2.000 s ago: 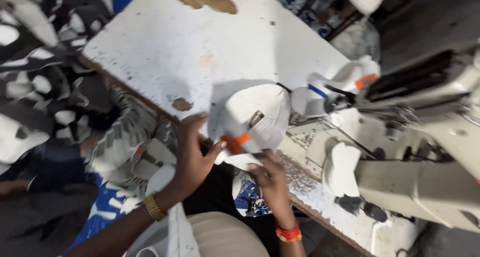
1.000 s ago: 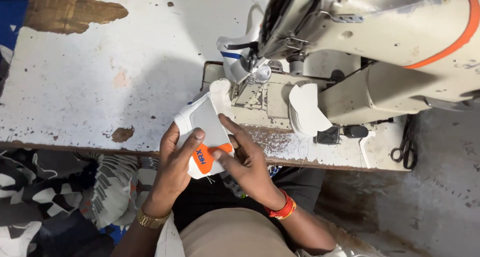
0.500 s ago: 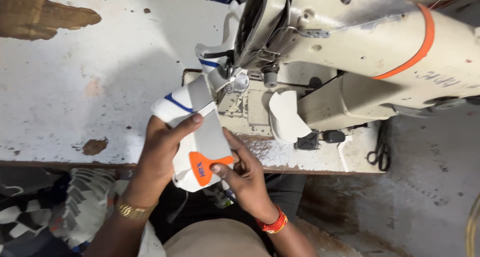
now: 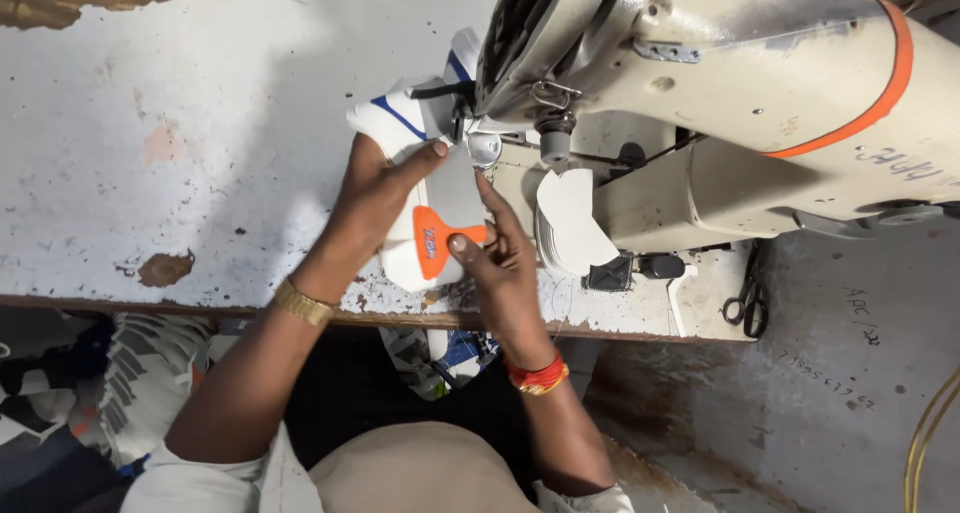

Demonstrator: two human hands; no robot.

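Observation:
A white shoe upper piece (image 4: pixel 440 198) with an orange patch and blue stripes lies on the bed of a cream sewing machine (image 4: pixel 720 83), its far end under the needle area. My left hand (image 4: pixel 375 198) grips the piece from the left, thumb laid across its top. Fingers of my right hand (image 4: pixel 495 258) press on the orange patch and the piece's right edge. A gold watch is on my left wrist, a red bangle on my right.
The worn white table (image 4: pixel 150 163) spreads to the left. A stack of white cut pieces (image 4: pixel 570 223) sits beside the machine, black scissors (image 4: pixel 750 298) hang at the table's right edge. A pile of patterned fabric (image 4: pixel 90 393) lies below left. Grey floor is on the right.
Both hands have carried the white piece from near my lap up to the machine and slid its far end under the needle area. The view has swung right and closer to the machine.

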